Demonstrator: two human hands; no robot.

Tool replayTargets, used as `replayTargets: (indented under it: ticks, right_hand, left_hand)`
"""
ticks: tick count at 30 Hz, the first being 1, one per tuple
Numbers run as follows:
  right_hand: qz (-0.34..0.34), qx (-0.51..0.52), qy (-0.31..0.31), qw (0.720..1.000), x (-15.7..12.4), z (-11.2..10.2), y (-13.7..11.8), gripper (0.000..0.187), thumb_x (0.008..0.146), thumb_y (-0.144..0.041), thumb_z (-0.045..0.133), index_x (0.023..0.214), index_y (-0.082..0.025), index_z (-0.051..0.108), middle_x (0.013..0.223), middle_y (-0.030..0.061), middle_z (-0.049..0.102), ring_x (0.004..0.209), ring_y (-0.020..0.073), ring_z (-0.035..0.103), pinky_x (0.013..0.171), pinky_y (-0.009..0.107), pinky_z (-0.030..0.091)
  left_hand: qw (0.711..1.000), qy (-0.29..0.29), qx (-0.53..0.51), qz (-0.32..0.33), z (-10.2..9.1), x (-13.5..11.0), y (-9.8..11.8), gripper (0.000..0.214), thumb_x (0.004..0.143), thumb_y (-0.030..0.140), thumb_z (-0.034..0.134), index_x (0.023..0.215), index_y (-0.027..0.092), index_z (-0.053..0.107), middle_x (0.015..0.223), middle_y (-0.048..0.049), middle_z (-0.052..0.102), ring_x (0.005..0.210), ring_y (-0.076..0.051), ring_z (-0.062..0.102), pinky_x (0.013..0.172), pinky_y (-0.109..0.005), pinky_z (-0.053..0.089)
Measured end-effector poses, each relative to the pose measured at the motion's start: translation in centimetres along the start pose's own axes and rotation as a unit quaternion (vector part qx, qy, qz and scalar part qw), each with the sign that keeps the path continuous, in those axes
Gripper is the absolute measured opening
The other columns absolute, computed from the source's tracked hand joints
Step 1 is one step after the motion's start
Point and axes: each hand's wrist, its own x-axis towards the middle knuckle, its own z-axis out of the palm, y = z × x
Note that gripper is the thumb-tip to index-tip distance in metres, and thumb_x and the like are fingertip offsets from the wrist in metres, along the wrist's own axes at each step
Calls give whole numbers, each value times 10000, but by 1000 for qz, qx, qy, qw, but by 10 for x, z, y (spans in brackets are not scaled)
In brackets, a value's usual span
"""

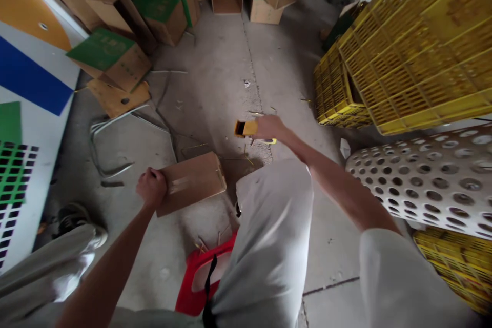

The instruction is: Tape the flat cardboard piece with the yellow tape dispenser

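My left hand (151, 187) is closed on the left end of a small brown cardboard box (192, 180), which is held tilted above the floor. Some of its fingers are hidden at the box's edge. Out ahead, my right hand (270, 128) wraps round a yellow hand tool (246, 128) with a dark opening at its left end. I cannot make out the tool's exact kind. A gap separates the tool from the box, which lies lower and to the left.
Cardboard boxes with green tops (109, 56) pile up at the back and left. Yellow plastic crates (423, 46) and a white perforated basket (423, 174) line the right. Pale strapping loops (115, 123) lie on the concrete floor. A red stool (188, 282) is below me.
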Motion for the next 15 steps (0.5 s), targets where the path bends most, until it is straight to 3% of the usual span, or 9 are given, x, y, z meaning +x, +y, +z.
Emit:
replayTargets:
  ticks: [3, 6, 8, 10, 11, 13, 15]
  right_hand:
    - [50, 56, 108, 991, -25, -62, 14, 499, 820, -479, 756, 1165, -118, 767, 1110, 213, 779, 1062, 400, 736, 874, 439, 570]
    - [102, 145, 228, 957, -67, -122, -11, 499, 771, -492, 799, 1140, -159, 771, 1065, 170, 772, 1039, 382, 730, 880, 446, 572]
    - [126, 221, 270, 929, -94, -145, -41, 496, 775, -517, 798, 1139, -183, 765, 1049, 145, 767, 1020, 357, 733, 856, 430, 580]
    - [128, 305, 277, 902, -111, -149, -68, 499, 790, -579, 781, 1106, -193, 762, 974, 121, 762, 972, 328, 740, 822, 410, 589]
    - [118, 347, 266, 892, -116, -146, -78, 493, 795, -606, 771, 1068, -197, 763, 923, 107, 758, 934, 311, 745, 798, 397, 592]
    - [81, 418, 223, 877, -117, -135, -89, 458, 805, -627, 754, 965, -198, 760, 815, 83, 740, 832, 273, 745, 729, 360, 587]
    - [65, 461, 188, 865, -110, -125, -90, 423, 813, -611, 748, 884, -194, 749, 736, 72, 717, 746, 248, 731, 663, 334, 569]
  left_hand:
    - [1000, -26, -6, 2, -5, -2, 4, 486, 1065, 340, 275, 1171, 128, 700, 1097, -233, 726, 993, -358, 692, 800, -425, 495]
    - [999, -43, -18, 18, -13, -4, 8, 505, 1067, 348, 273, 1205, 108, 696, 1110, -264, 727, 993, -371, 711, 802, -442, 517]
    - [997, -56, -25, 36, -21, -5, 9, 532, 1070, 357, 271, 1201, 67, 697, 1086, -294, 724, 999, -391, 719, 814, -473, 532]
    - [996, -54, -30, 66, -31, -7, 5, 564, 1073, 406, 302, 1266, 27, 672, 1220, -345, 687, 1148, -433, 688, 896, -526, 536]
    - [993, -53, -34, 99, -37, -9, 0, 577, 1072, 446, 340, 1333, 32, 645, 1342, -351, 644, 1263, -438, 642, 969, -542, 524]
    - [964, -71, -43, 254, -47, -16, -15, 606, 1058, 514, 427, 1477, 103, 578, 1556, -282, 540, 1458, -394, 516, 1139, -530, 455]
    - [869, -112, -39, 480, -52, -27, -36, 640, 1057, 531, 459, 1587, 174, 492, 1650, -200, 483, 1548, -337, 429, 1256, -504, 358]
